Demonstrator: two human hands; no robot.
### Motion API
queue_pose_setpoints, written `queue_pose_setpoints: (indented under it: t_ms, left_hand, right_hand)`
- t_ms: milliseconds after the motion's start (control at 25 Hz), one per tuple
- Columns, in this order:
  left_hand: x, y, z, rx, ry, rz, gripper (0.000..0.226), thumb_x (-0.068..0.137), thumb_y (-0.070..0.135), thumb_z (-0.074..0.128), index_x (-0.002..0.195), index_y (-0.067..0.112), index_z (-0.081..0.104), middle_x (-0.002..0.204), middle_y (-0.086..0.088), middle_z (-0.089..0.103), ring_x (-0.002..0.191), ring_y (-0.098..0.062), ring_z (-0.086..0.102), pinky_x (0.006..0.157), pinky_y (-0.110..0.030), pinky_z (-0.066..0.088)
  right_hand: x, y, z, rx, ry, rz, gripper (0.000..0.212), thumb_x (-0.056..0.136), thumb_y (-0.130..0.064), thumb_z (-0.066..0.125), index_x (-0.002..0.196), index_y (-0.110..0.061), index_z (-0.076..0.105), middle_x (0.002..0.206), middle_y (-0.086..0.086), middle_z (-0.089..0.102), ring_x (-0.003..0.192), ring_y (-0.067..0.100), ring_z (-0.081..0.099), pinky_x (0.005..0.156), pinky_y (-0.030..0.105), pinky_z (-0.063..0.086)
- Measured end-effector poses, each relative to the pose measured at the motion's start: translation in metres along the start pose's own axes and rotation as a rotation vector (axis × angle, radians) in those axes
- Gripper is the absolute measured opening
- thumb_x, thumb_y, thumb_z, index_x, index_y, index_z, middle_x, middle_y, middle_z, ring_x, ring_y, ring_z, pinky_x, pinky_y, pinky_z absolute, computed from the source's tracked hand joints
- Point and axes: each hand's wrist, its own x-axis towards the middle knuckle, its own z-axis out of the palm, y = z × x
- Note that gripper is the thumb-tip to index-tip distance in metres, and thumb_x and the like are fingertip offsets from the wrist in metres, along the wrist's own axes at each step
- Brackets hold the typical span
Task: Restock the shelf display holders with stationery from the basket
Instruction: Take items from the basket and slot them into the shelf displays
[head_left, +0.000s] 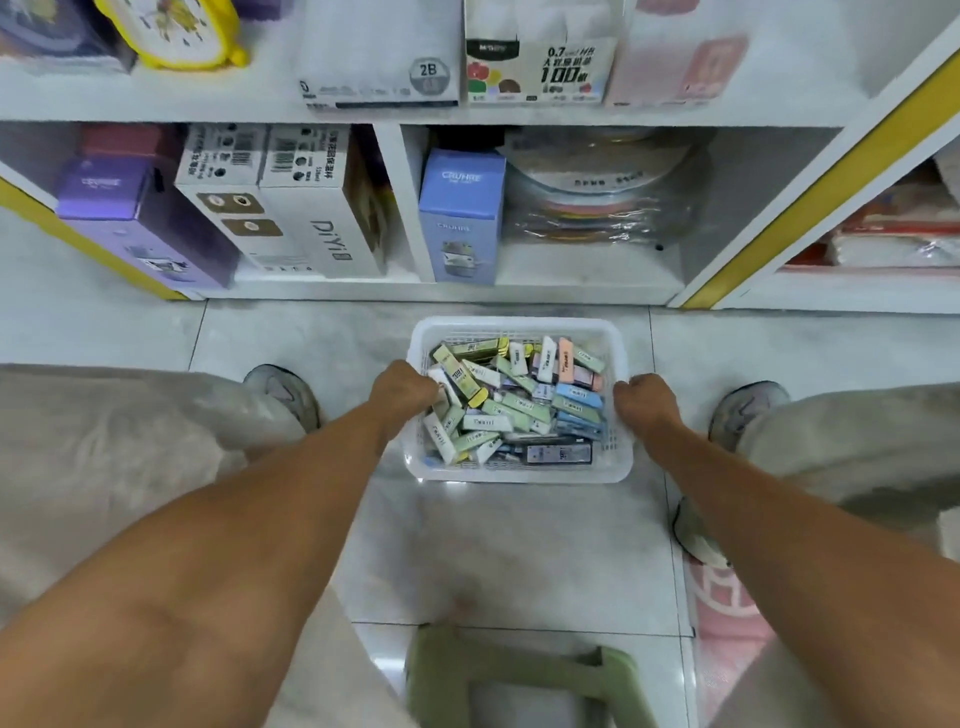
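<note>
Between both clenched grips, left hand and right hand, sits the basket.

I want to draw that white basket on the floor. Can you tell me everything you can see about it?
The white basket is rectangular and looks like thin plastic, with rounded corners, a smooth rim and small holes in its walls. It sits level on the pale floor tiles in front of the bottom shelf. It is full of small pastel stationery boxes, piled loosely in green, blue, white, pink and purple. The left hand grips its left rim and the right hand grips its right rim.
</note>
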Motion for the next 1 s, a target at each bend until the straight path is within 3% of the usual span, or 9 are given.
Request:
queue_pose_setpoints:
  t_ms: [120,200,320,400,480,640,760,880,1000]
  left_hand:
    - [0.013,-0.014,0.01,0.047,-0.047,-0.023,0.025,0.085,0.012,0.064,0.107,0.0,0.061,0.097,-0.015,0.066,0.088,-0.029,0.063,0.065,-0.028,0.047]
    - [0.013,-0.018,0.02,0.241,0.042,0.027,0.038,0.087,0.016,0.063,0.12,-0.001,0.054,0.118,-0.019,0.06,0.107,-0.032,0.059,0.08,-0.036,0.049]
    - [0.01,-0.011,0.039,0.563,0.274,0.428,0.058,0.085,0.019,0.066,0.136,0.006,0.041,0.137,-0.015,0.045,0.127,-0.033,0.043,0.097,-0.045,0.043]
    - [0.012,-0.004,0.052,0.608,0.077,0.65,0.074,0.081,0.027,0.076,0.143,0.01,0.038,0.146,-0.01,0.041,0.134,-0.03,0.039,0.104,-0.045,0.042]
    - [0.016,-0.003,0.066,0.714,-0.156,0.678,0.089,0.075,0.039,0.081,0.146,0.014,0.034,0.152,-0.009,0.033,0.138,-0.03,0.033,0.106,-0.049,0.041]
    - [0.025,-0.006,0.086,1.017,-0.135,0.736,0.106,0.065,0.053,0.082,0.149,0.017,0.028,0.148,-0.013,0.025,0.138,-0.032,0.023,0.11,-0.059,0.032]
    - [0.032,-0.006,0.099,1.108,-0.108,0.726,0.119,0.067,0.051,0.083,0.154,0.012,0.012,0.154,-0.02,0.015,0.144,-0.04,0.016,0.117,-0.063,0.016]
    - [0.036,-0.002,0.106,1.123,-0.031,0.766,0.107,0.067,0.037,0.085,0.149,0.009,0.023,0.145,-0.018,0.031,0.135,-0.036,0.032,0.115,-0.06,0.025]
    - [0.039,-0.003,0.107,1.066,-0.027,0.789,0.101,0.064,0.033,0.087,0.144,0.008,0.03,0.136,-0.015,0.038,0.125,-0.033,0.042,0.11,-0.052,0.033]
  right_hand:
    - [0.006,0.002,0.013,-0.026,-0.036,0.021,0.031,0.096,-0.022,0.049,0.107,0.003,0.064,0.109,0.022,0.067,0.091,0.034,0.063,0.073,0.035,0.05]
    - [0.001,0.001,0.02,-0.154,0.018,-0.045,0.035,0.098,-0.026,0.049,0.116,0.002,0.061,0.117,0.022,0.063,0.093,0.031,0.056,0.076,0.035,0.045]
    - [-0.012,-0.006,0.033,-0.324,0.227,-0.397,0.036,0.098,-0.026,0.054,0.128,-0.005,0.054,0.126,0.016,0.053,0.109,0.032,0.052,0.088,0.044,0.049]
    - [-0.014,-0.016,0.045,-0.288,0.072,-0.479,0.039,0.097,-0.024,0.057,0.133,-0.01,0.053,0.132,0.011,0.05,0.119,0.031,0.052,0.097,0.046,0.049]
    - [-0.013,-0.017,0.057,-0.348,-0.07,-0.458,0.042,0.095,-0.022,0.058,0.136,-0.014,0.052,0.136,0.009,0.049,0.123,0.03,0.051,0.099,0.044,0.049]
    - [-0.014,-0.004,0.07,-0.443,-0.026,-0.431,0.056,0.089,-0.015,0.061,0.142,-0.018,0.045,0.142,0.01,0.041,0.123,0.033,0.046,0.095,0.045,0.05]
    - [-0.008,-0.001,0.07,-0.314,-0.072,-0.483,0.054,0.09,-0.013,0.065,0.141,-0.017,0.049,0.145,0.007,0.038,0.125,0.031,0.046,0.101,0.041,0.048]
    - [-0.004,-0.004,0.068,-0.211,-0.158,-0.543,0.057,0.088,-0.004,0.066,0.142,-0.013,0.05,0.144,0.009,0.041,0.127,0.031,0.049,0.108,0.037,0.044]
    - [-0.007,-0.002,0.069,-0.054,-0.125,-0.501,0.063,0.081,0.01,0.059,0.139,-0.013,0.05,0.141,0.009,0.046,0.125,0.031,0.052,0.104,0.042,0.048]
